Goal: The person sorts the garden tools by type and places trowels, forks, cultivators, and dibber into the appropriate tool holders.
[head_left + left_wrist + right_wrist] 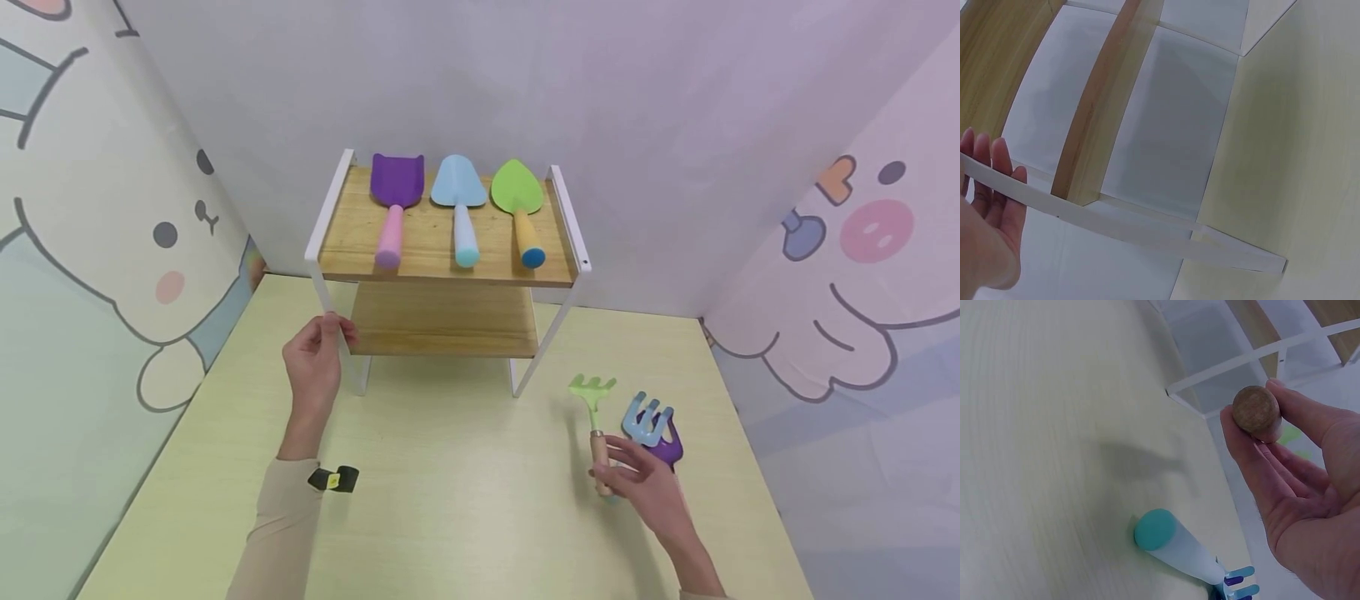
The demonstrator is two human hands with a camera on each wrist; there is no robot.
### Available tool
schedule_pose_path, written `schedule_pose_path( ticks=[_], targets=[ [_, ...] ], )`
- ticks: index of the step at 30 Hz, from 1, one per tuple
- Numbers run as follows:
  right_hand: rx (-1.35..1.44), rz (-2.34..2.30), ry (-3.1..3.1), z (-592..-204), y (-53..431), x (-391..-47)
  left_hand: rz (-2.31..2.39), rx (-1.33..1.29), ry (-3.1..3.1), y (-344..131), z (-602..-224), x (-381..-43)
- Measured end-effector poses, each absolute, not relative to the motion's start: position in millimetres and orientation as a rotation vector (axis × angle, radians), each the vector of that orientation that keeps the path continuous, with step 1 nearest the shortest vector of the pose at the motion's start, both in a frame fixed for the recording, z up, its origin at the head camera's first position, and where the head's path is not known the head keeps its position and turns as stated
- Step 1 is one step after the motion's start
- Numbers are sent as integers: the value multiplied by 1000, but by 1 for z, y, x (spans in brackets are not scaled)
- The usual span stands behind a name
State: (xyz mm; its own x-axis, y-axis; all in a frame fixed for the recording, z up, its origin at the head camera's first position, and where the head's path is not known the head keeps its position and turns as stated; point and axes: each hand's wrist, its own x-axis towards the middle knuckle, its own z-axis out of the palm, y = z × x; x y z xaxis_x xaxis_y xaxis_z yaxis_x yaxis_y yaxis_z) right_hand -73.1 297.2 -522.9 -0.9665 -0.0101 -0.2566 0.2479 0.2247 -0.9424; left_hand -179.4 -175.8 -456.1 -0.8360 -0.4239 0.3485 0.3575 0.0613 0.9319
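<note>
My left hand [315, 358] grips the left white upright of a two-tier wooden shelf rack [442, 321]. In the left wrist view its fingers [1002, 156] pass behind the white frame [1116, 226]. On the right, my right hand [647, 487] pinches the wooden handle of a small green hand rake [592, 390], tines pointing away. In the right wrist view only the round handle end [1254, 409] shows clearly, held above the table. Beneath that hand lie a light blue hand fork [643, 423] and a purple one [670, 448], overlapping, their handles partly hidden.
The top shelf carries a purple shovel [397, 179], a light blue trowel [457, 183] and a green trowel [516, 190], side by side, handles toward me. The rack stands on a pale table [450, 500]. Printed cloth walls [450, 75] close in the back and sides.
</note>
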Motion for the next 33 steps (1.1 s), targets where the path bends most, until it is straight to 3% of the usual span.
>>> schedule_pose_path(
  ticks=[11, 19, 33],
  targets=[
    [125, -1856, 2356, -521, 285, -68, -1825, 71, -1799, -174, -455, -181],
    [-14, -1896, 2374, -513, 277, -66, -1861, 36, -1755, -166, -434, -169],
    [-136, -1911, 2372, -493, 260, -62, -1873, 26, -1716, -175, -459, -181]
  ],
)
